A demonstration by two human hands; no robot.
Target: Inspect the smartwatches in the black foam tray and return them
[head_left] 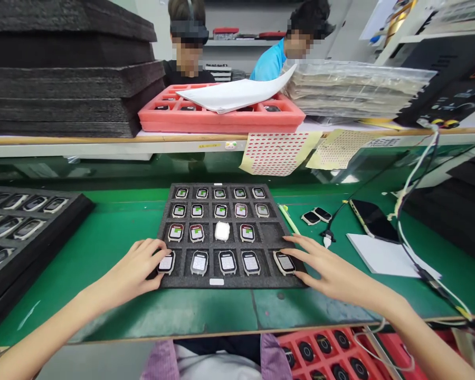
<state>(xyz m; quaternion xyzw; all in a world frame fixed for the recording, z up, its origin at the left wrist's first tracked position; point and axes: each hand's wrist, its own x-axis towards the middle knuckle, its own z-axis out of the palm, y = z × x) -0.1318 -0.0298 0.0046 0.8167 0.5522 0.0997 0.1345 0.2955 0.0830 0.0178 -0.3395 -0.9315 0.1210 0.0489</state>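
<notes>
A black foam tray [216,244] lies on the green bench with smartwatches in its compartments, most screens lit. My left hand [144,264] is at the tray's front left corner, thumb and fingers closed around the edges of a smartwatch [167,263]. At the front right corner, my right hand [326,269] has thumb and fingertips on opposite sides of another smartwatch [285,263]. One watch [222,231] in the second row from the front shows a plain white screen. The rightmost compartment [272,234] of that row holds no watch.
Another watch tray [59,221] stands at left. Two watches [316,215], a green pen [288,219], a phone [374,219], white paper [383,256] and cables lie at right. A shelf above bears black foam [71,84] and a red tray [221,122]. Two people are beyond.
</notes>
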